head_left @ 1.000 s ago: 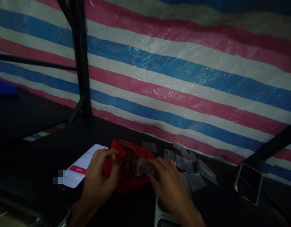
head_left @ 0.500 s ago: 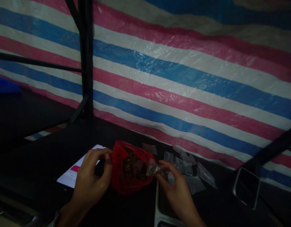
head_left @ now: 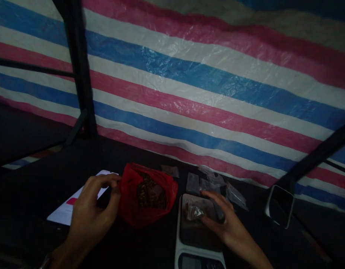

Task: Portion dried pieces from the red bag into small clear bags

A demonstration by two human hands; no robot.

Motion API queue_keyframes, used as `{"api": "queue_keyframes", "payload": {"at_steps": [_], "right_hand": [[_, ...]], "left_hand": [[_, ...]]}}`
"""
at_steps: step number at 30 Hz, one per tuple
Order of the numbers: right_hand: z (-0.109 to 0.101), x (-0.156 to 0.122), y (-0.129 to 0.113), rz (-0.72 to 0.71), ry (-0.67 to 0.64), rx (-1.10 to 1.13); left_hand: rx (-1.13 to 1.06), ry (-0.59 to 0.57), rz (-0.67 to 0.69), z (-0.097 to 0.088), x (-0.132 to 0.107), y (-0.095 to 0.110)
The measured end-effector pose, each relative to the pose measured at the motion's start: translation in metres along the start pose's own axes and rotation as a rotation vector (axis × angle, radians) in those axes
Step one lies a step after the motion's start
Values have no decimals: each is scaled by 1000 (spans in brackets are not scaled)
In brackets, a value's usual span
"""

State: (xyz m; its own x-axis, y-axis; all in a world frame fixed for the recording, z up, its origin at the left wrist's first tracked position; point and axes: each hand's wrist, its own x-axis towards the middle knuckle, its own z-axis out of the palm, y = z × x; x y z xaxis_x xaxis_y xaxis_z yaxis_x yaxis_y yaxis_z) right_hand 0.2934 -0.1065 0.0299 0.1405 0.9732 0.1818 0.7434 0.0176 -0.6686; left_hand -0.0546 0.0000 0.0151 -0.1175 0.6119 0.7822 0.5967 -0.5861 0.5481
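My left hand (head_left: 91,211) pinches the left rim of an open red plastic bag (head_left: 146,194) holding dark brown bits. My right hand (head_left: 227,220) rests over the platform of a small scale (head_left: 196,233), fingers curled about a small clear pouch (head_left: 194,211) with dark contents that lies on the platform. Whether the fingers still grip the pouch is unclear. Several other small clear pouches (head_left: 214,185) lie on the dark table behind the scale.
A phone with a lit white screen (head_left: 71,203) lies left of the bag. A striped red, white and blue tarp (head_left: 206,86) hangs behind. A black metal post (head_left: 77,71) stands at left, a slanted bar (head_left: 315,158) at right, beside a dark framed object (head_left: 280,205).
My right hand carried the small filled pouch from the red bag's mouth rightward and down onto the scale platform. The left hand stayed on the bag's rim. The view shifted slightly.
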Motion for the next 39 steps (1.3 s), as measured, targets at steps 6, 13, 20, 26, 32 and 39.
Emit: {"api": "queue_keyframes", "payload": {"at_steps": [6, 13, 20, 26, 32, 39], "right_hand": [[1, 2, -14, 11, -57, 5], [7, -2, -13, -17, -62, -30], [3, -5, -22, 15, -57, -39], [1, -5, -21, -1, -43, -61], [3, -6, -19, 10, -31, -78], [18, 5, -18, -102, 74, -51]], "left_hand": [[-35, 2, -6, 4, -1, 4], [-25, -2, 50, 15, -4, 5], [-42, -36, 73, 21, -10, 5], [-46, -22, 87, 22, -9, 8], [-47, -22, 87, 21, -6, 12], [-45, -7, 109, 22, -6, 10]]}}
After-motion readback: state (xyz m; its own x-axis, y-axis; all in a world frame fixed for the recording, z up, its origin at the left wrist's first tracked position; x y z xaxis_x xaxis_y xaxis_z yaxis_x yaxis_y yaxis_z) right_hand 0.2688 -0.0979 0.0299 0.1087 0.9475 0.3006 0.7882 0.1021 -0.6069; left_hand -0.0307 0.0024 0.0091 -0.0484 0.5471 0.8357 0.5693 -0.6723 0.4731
